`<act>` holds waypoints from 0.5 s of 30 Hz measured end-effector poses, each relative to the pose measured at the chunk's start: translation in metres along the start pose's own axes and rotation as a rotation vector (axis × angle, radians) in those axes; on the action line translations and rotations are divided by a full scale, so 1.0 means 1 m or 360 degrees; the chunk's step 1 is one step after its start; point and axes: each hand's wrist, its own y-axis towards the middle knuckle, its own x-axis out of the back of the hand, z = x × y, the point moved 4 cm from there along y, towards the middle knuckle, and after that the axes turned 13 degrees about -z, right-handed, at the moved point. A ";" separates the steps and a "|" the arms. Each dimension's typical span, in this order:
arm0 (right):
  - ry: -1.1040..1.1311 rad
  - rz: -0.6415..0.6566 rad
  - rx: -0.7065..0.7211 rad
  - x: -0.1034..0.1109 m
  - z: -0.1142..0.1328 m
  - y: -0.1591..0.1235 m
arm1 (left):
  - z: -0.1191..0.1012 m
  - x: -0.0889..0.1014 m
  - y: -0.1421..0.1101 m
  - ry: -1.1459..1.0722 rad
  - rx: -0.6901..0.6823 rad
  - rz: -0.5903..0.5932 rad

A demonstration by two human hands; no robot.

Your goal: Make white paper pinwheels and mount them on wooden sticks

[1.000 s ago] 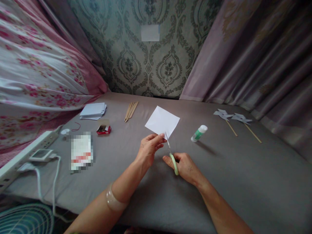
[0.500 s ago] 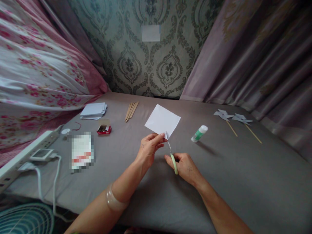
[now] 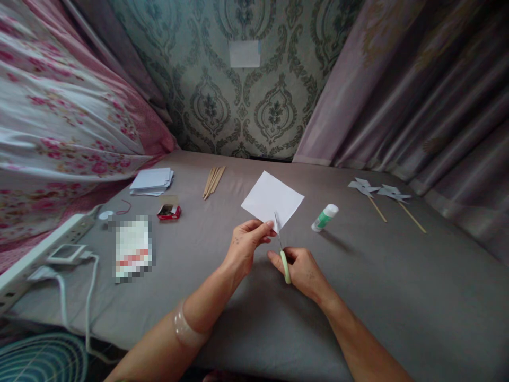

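Observation:
A square sheet of white paper (image 3: 271, 196) is pinched at its near corner between the thumb and fingers of my left hand (image 3: 247, 241). My right hand (image 3: 304, 270) grips a pair of scissors with pale green handles (image 3: 285, 267). The blades lie at that same corner, just right of my left fingertips, with one blade showing over the paper. Some of my right fingers are hidden behind the handle. To the right of the paper a glue stick (image 3: 325, 218) with a green label stands on the cloth.
Wooden sticks (image 3: 214, 182), a stack of paper (image 3: 151, 181) and a small red box (image 3: 169, 212) lie left of the paper. Two paper pinwheels (image 3: 363, 187) rest at the right. A power strip (image 3: 43, 260) with cables runs along the left edge, near a blurred packet (image 3: 133, 246).
The paper has shifted slightly right and turned a little, with my left hand moving along. The scissor blades now reach over the paper's near corner.

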 end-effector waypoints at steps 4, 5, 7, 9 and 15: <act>-0.0006 -0.0028 0.0044 0.002 0.001 0.001 | 0.001 -0.002 -0.002 0.0002 -0.0006 0.0029; -0.0005 -0.0034 0.0050 0.002 0.002 0.001 | 0.001 -0.003 -0.003 -0.0001 -0.0005 0.0030; -0.0004 -0.0038 0.0058 0.003 0.002 0.000 | 0.000 -0.003 -0.003 -0.0002 -0.0009 0.0030; -0.0006 -0.0033 0.0059 0.003 0.002 0.000 | 0.000 -0.003 -0.003 -0.0001 -0.0013 0.0033; -0.0012 -0.0053 0.0022 0.004 0.003 0.001 | 0.000 -0.003 -0.003 -0.0005 -0.0010 0.0035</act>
